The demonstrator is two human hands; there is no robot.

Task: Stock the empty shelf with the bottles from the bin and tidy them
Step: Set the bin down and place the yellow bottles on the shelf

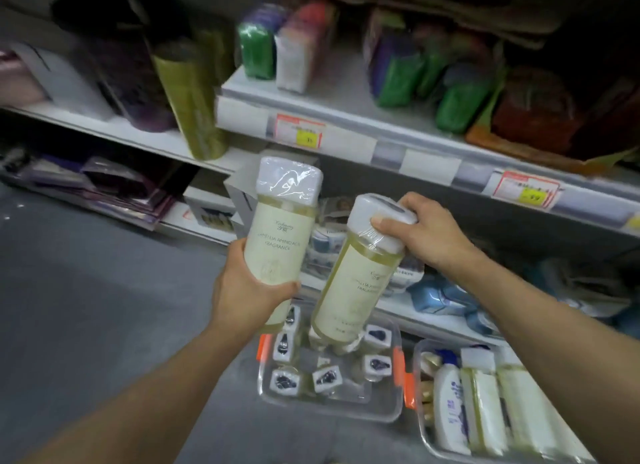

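Observation:
My left hand (249,290) grips the lower body of a pale yellow bottle (280,228) with a white cap and cream label, held upright. A second, matching bottle (356,276) tilts to the right of it, and my right hand (426,231) holds it by its white cap. Both bottles hang above a clear plastic bin (332,411) with orange latches on the floor. Several more white-capped bottles (325,379) stand inside that bin. The shelf (415,311) behind the two bottles is dim and partly hidden.
A second clear bin (426,436) at lower right holds lying bottles, among them a white one with blue print (450,408). The upper shelf (346,110) carries green and purple packs and price tags. Tall olive bottles (194,93) stand on the left shelf. Grey floor lies at left.

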